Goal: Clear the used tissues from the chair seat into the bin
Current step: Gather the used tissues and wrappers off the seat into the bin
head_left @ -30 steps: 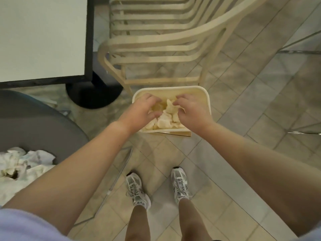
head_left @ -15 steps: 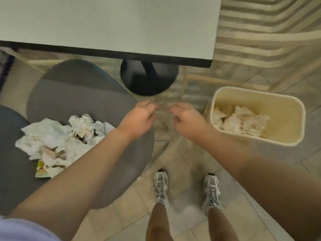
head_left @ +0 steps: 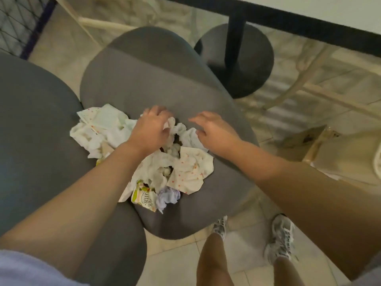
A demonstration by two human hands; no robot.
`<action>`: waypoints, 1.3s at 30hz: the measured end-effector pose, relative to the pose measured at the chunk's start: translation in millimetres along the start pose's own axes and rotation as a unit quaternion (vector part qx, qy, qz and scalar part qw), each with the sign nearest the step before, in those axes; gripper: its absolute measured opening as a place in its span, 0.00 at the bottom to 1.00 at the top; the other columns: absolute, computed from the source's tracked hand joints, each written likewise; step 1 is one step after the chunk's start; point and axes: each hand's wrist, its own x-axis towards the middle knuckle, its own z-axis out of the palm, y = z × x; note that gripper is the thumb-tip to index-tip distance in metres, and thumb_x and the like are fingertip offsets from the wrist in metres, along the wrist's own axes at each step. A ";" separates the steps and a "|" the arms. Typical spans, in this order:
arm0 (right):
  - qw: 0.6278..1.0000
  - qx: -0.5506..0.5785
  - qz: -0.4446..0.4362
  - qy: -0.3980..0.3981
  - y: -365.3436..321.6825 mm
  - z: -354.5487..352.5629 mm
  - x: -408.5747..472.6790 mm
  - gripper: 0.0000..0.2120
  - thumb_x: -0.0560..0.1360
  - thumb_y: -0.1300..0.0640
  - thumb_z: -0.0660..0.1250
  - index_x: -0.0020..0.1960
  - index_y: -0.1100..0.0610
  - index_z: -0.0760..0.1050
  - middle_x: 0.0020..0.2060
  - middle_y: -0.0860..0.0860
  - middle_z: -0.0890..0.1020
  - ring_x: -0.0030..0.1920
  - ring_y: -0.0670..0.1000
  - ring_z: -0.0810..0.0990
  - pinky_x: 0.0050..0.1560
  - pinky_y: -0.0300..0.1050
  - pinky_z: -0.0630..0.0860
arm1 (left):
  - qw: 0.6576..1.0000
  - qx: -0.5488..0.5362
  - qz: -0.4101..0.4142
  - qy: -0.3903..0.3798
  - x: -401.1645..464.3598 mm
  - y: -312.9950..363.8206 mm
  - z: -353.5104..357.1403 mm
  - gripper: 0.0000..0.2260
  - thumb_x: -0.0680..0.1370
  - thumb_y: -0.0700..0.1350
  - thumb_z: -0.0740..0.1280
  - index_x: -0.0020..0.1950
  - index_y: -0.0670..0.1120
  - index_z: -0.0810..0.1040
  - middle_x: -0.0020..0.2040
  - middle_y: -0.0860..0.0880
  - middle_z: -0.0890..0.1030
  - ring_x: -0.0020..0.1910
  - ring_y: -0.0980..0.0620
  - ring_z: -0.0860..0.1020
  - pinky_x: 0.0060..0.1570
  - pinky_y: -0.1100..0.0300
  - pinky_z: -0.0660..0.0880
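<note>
A heap of crumpled white tissues (head_left: pixel 191 172), some with small red dots, lies on the round grey chair seat (head_left: pixel 148 79). A printed wrapper (head_left: pixel 144 198) and a pale purple wad (head_left: pixel 167 198) sit at the heap's near edge. My left hand (head_left: pixel 151 131) rests on top of the heap with fingers curled into a tissue; whether it grips is unclear. My right hand (head_left: pixel 216 133) hovers at the heap's right side, fingers spread and holding nothing. Only a pale curved rim (head_left: pixel 378 162) at the far right edge may be the bin.
A second grey seat (head_left: pixel 31 131) adjoins on the left. The table's black pedestal base (head_left: pixel 247 58) and dark table edge (head_left: pixel 309 27) lie beyond the chair. Cream chair legs (head_left: pixel 288 93) and a cardboard piece (head_left: pixel 303 137) are on the tiled floor to the right.
Both hands left the bin empty and swung left to the chair seat. My view turned with them, so the bin slid out at the right and the tissue heap is now under my hands.
</note>
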 end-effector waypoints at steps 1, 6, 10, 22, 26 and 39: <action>1.000 0.000 -0.001 -0.011 -4.7 7.2 10.7 0.21 0.78 0.64 0.57 0.69 0.53 0.67 0.67 0.53 0.69 0.68 0.55 0.64 0.66 0.49 0.66 | 1.000 0.002 -0.017 -0.013 0.8 -9.5 3.6 0.25 0.71 0.40 0.67 0.69 0.46 0.68 0.68 0.41 0.66 0.66 0.37 0.64 0.64 0.46 0.64; 0.998 -0.003 0.007 -0.055 -18.5 38.1 53.6 0.27 0.75 0.69 0.57 0.71 0.51 0.62 0.69 0.51 0.65 0.70 0.54 0.63 0.68 0.52 0.66 | 0.992 -0.004 -0.073 -0.102 10.2 -47.0 11.6 0.41 0.67 0.56 0.73 0.74 0.57 0.53 0.76 0.41 0.47 0.74 0.38 0.50 0.70 0.43 0.57; 0.995 0.051 0.039 -0.076 -30.2 51.6 71.8 0.31 0.77 0.66 0.56 0.74 0.44 0.54 0.76 0.52 0.49 0.76 0.55 0.52 0.73 0.51 0.61 | 0.987 -0.067 -0.081 -0.119 24.5 -63.9 21.2 0.38 0.66 0.56 0.74 0.70 0.52 0.61 0.68 0.41 0.64 0.67 0.41 0.65 0.63 0.52 0.65; 0.996 -0.061 0.032 -0.051 -51.4 63.2 80.2 0.18 0.76 0.57 0.64 0.66 0.54 0.68 0.64 0.57 0.70 0.67 0.58 0.66 0.68 0.51 0.61 | 0.982 -0.144 -0.095 0.075 -3.1 -86.2 4.9 0.15 0.76 0.36 0.63 0.62 0.45 0.74 0.55 0.40 0.77 0.42 0.48 0.74 0.45 0.62 0.68; 0.999 -0.035 0.002 -0.019 -55.5 53.9 70.2 0.18 0.76 0.58 0.63 0.66 0.55 0.69 0.64 0.57 0.70 0.67 0.58 0.65 0.67 0.49 0.62 | 0.973 -0.166 -0.108 0.120 -3.8 -83.2 -6.6 0.16 0.77 0.34 0.58 0.62 0.46 0.73 0.57 0.42 0.77 0.46 0.47 0.76 0.47 0.62 0.70; 0.997 0.045 -0.034 0.059 -44.2 7.8 17.8 0.17 0.72 0.58 0.69 0.61 0.56 0.75 0.55 0.57 0.76 0.59 0.55 0.71 0.51 0.39 0.62 | 0.853 -0.417 -0.180 0.259 -6.5 -32.0 -69.8 0.12 0.74 0.36 0.67 0.52 0.52 0.76 0.56 0.54 0.74 0.46 0.59 0.75 0.45 0.69 0.75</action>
